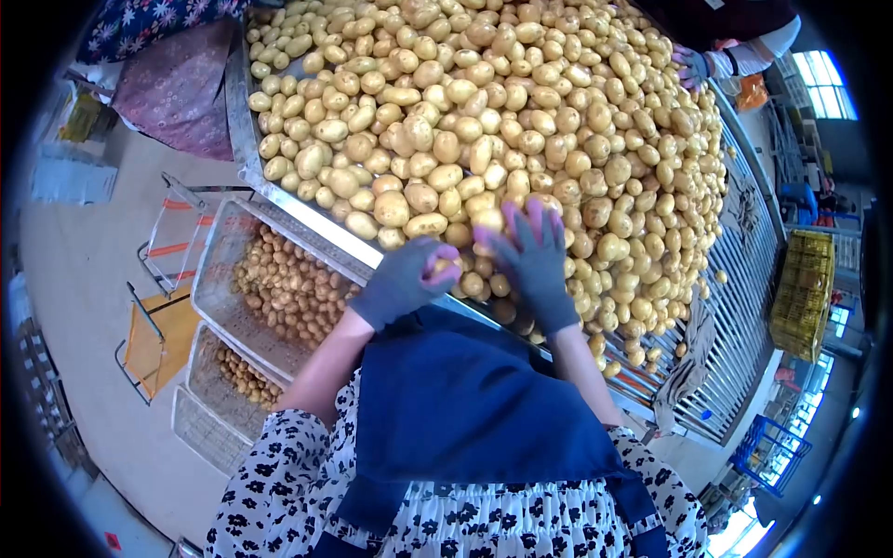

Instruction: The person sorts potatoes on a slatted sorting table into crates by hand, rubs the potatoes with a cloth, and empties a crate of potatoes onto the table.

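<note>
A large heap of yellow potatoes (465, 121) covers a metal-edged sorting table (316, 221). At the near edge of the heap, my left hand (407, 282), in a grey glove with purple fingertips, is curled around a small potato (445, 270). My right hand (532, 263), gloved the same way, lies over the potatoes just to the right with its fingers spread, touching the heap and gripping none that I can see.
Crates (223, 270) with small potatoes stand at the lower left, near folding stools (163, 339). Metal rollers (735, 344) and a grey cloth (688, 367) lie right. A co-worker's gloved hand (690, 68) touches the heap at upper right. Another person's patterned clothing (177, 84) shows upper left.
</note>
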